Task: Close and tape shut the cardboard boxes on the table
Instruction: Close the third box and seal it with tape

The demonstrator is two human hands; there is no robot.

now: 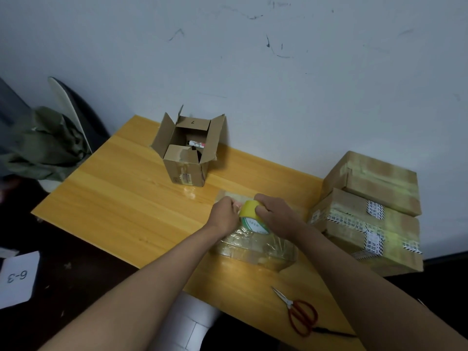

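1. Yellow tape roll [249, 216] stands on its edge on top of a flat box [255, 249] near the front of the wooden surface [121, 198], between the two hands.
2. Right hand [274, 215] is curled over the top and far side of the roll and holds it; left hand [225, 215] is closed beside the roll, and it seems to pinch the free end of the tape, but the end itself is too small to see clearly.
3. I judge the roll is light and stiff, with a smooth slippery outside, so a grip around the ring is safer than on the side faces. The loose tape end will be thin, sticky and easy to fold on itself.
4. The flat box is already wrapped in much shiny clear tape, so its top will be slippery under the fingers. It looks low and light; one hand should press it down when the tape is pulled.
5. Its long axis seems to run away from the person toward the wall, and the roll's open centre faces toward the person.
6. An open box [188, 153] stands upright far back by the wall, well apart from the hands, its four flaps still up and some small items inside. This one is not yet closed.
7. Two taped boxes [369, 211] are stacked at the right edge.
8. Red scissors [300, 315] lie near the front edge, blades pointing toward the flat box, ready for cutting.
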